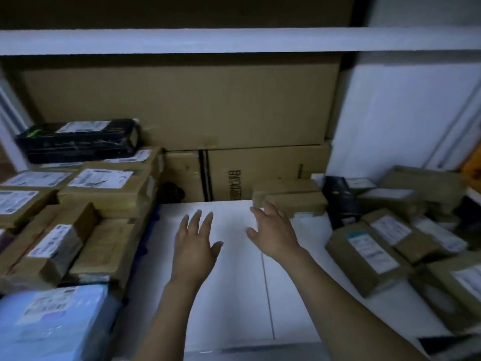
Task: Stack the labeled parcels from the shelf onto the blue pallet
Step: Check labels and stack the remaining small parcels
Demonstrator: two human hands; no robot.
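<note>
Over white shelf (234, 269): left hand (194, 246), right hand (273, 233), both fingers spread; right beside one brown parcel (296, 201).

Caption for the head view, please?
Left hand and right hand, open, reach across the white shelf toward a brown parcel.

Left hand (195, 246) spread over shelf (234, 295); right hand (273, 230) at parcel (299, 201).

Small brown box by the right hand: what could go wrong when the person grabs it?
1. The right hand is at the small brown cardboard box with open fingers; grabbed one-handed, it might slip.
2. A second brown cardboard box sits close behind it and could get knocked.
3. The tilted brown labeled parcels piled on the right could slide if bumped.
</note>
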